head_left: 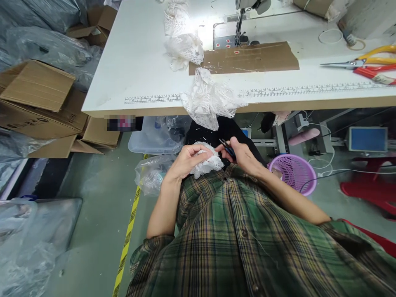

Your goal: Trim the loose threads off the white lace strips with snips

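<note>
Above my lap, my left hand [188, 160] pinches a bunched piece of white lace [208, 162]. Just right of it, my right hand [239, 154] is closed around small dark thread snips [228, 147], their tips pointing up and left near the lace. More white lace [207, 97] drapes over the table's front edge, and another crumpled lace bundle [185, 47] lies farther back on the white table [139, 53]. Black cloth covers my legs beneath the hands.
A sewing machine [243, 24] stands at the back, behind a brown cardboard strip [253, 58]. Yellow-handled scissors [359, 62] lie at the table's right. Below are a purple basket [292, 173] and a clear plastic bin [157, 136]; cardboard boxes [40, 99] are at left.
</note>
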{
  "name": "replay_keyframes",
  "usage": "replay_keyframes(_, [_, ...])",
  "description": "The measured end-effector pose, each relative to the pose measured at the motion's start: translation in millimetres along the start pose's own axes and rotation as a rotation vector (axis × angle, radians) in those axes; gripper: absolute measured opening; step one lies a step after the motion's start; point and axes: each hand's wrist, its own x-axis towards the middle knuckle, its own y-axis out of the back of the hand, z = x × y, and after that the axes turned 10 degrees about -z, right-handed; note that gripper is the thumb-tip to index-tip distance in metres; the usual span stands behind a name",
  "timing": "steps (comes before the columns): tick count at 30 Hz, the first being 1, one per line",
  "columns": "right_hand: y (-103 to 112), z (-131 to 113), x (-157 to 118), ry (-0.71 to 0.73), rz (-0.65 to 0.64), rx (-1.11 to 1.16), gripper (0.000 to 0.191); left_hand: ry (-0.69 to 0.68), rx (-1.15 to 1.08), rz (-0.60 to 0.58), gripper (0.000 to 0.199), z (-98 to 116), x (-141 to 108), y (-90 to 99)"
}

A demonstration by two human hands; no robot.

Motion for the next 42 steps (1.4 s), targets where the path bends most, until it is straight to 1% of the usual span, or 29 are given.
replay_keyframes(3, [2.2,2.2,-5.8,0.014,-0.074,-0.197,0.064,0.016,0.001,-0.020,0.023,0.0,0.3,0.2])
replay_keyframes(6, [-0.4,0.6,-3.3,0.085,-0.108,-0.320,0.056,0.044,-0.007,-0.022,0.024,1.5,-0.6,-0.9])
replay_keyframes(9, [-4.8,-1.1,1.9,0.137,-0.098,-0.388,0.048,0.064,-0.001,-0.004,0.025,1.7,-1.1,-0.9])
replay_keyframes(12, [-8.0,2.9,3.9,0.098,-0.064,-0.428,0.045,0.077,-0.003,0.016,0.026,-0.9,-0.1,0.5])
replay_keyframes(14, [-7.2,8.6,5.2,0.076,-0.039,-0.388,0.043,0.074,-0.018,0.032,0.028,-3.5,1.2,1.5])
replay_keyframes(16, [-2.9,14.3,9.9,0.098,0.032,-0.294,0.039,0.070,-0.027,0.048,0.030,-5.4,2.9,2.1])
replay_keyframes(18, [3.7,18.2,20.2,0.149,0.186,-0.213,0.040,0.061,-0.019,0.065,0.032,-5.8,4.5,2.0])
replay_keyframes(20, [9.2,19.1,35.0,0.199,0.324,-0.194,0.046,0.046,0.008,0.068,0.034,-3.9,5.3,1.3])
replay_keyframes(21, [10.5,18.5,42.8,0.224,0.353,-0.196,0.049,0.032,0.027,0.067,0.035,-1.9,5.2,0.9])
replay_keyframes(22, [10.4,17.2,49.9,0.249,0.355,-0.199,0.048,0.016,0.054,0.065,0.036,0.8,4.3,0.4])
replay_keyframes(24, [5.9,13.4,58.5,0.313,0.346,-0.196,0.038,-0.020,0.147,0.070,0.034,8.3,0.1,0.0])
replay_keyframes(25, [2.1,11.1,58.9,0.347,0.347,-0.191,0.032,-0.048,0.215,0.091,0.031,12.8,-3.5,0.0])
replay_keyframes(26, [-2.4,8.5,56.4,0.377,0.354,-0.189,0.026,-0.089,0.291,0.128,0.028,17.6,-8.1,0.2])
replay_keyframes(28, [-10.8,2.1,43.6,0.411,0.364,-0.197,0.019,-0.221,0.447,0.250,0.020,27.2,-19.2,0.5])
replay_keyframes(30, [-16.3,-6.0,25.4,0.411,0.340,-0.206,0.014,-0.395,0.566,0.389,0.015,35.6,-29.8,0.3])
replay_keyframes(31, [-17.4,-10.6,16.4,0.409,0.316,-0.202,0.012,-0.473,0.607,0.436,0.013,38.8,-33.6,-0.1])
replay_keyframes(32, [-17.4,-15.2,8.3,0.408,0.283,-0.188,0.012,-0.531,0.634,0.456,0.011,41.0,-35.8,-0.8])
replay_keyframes(34, [-14.9,-23.7,-3.5,0.394,0.202,-0.127,0.012,-0.581,0.643,0.433,0.010,42.1,-34.7,-2.9])
replay_keyframes(36, [-11.0,-29.6,-9.8,0.322,0.104,-0.034,0.011,-0.561,0.608,0.381,0.017,38.5,-26.6,-5.7])
replay_keyframes(38, [-7.9,-32.4,-12.5,0.214,0.021,0.047,0.011,-0.497,0.552,0.315,0.026,31.2,-14.5,-8.8])
replay_keyframes(40, [-6.7,-32.4,-13.5,0.133,-0.021,0.084,0.013,-0.424,0.496,0.224,0.034,22.5,-2.0,-11.7])
replay_keyframes(42, [-7.1,-30.3,-13.6,0.095,-0.041,0.081,0.016,-0.361,0.445,0.148,0.040,14.5,7.8,-13.6])
